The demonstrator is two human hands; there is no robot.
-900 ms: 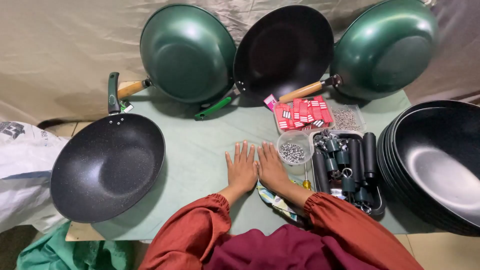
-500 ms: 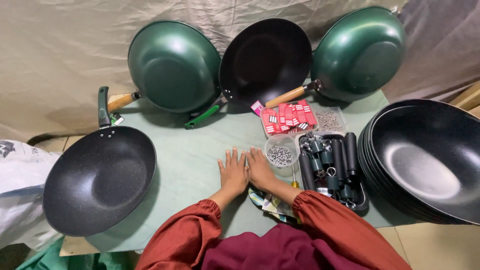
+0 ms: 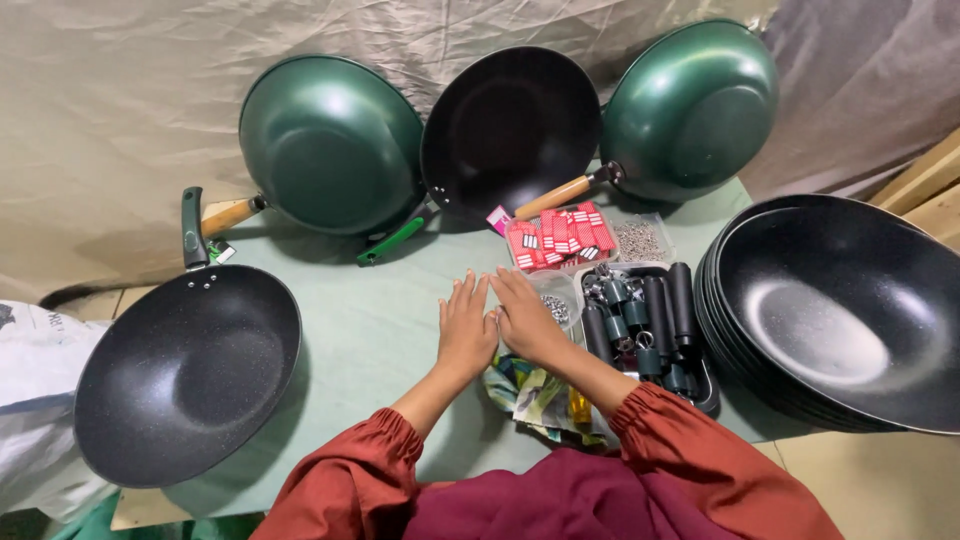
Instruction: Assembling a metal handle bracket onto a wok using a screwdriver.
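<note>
- Head view: the left hand [image 3: 466,328] lies flat, palm down, on the pale green tabletop [image 3: 370,330], its fingers stretched out and slightly spread, gripping nothing.
- The right hand [image 3: 524,320] lies flat just beside it, the two hands touching along their inner edges; its fingers are also straight and hold nothing.
- The right hand's fingertips reach the edge of a small clear tub of screws [image 3: 556,305], which sits near the middle of the tabletop, just right of the hands.
- Under the right wrist lies a crumpled printed wrapper [image 3: 535,395] in yellow, green and white.
- Right of the screws stands a black tray of dark handles [image 3: 650,325], the handles lying side by side with metal rings among them.
- Behind the tray lie a pack of red cards [image 3: 560,238] and a clear bag of small metal bits [image 3: 640,240].
- A speckled black wok [image 3: 185,370] with a green handle sits at the left end of the tabletop, well apart from the hands.
- Three woks lean against the cloth backdrop: a green one [image 3: 330,145] at left, a black one [image 3: 510,130] in the middle, another green one [image 3: 690,110] at right with a wooden handle.
- A stack of black woks [image 3: 840,310] stands at the right edge.
- Rust-red sleeves [image 3: 340,480] cover both forearms.
</note>
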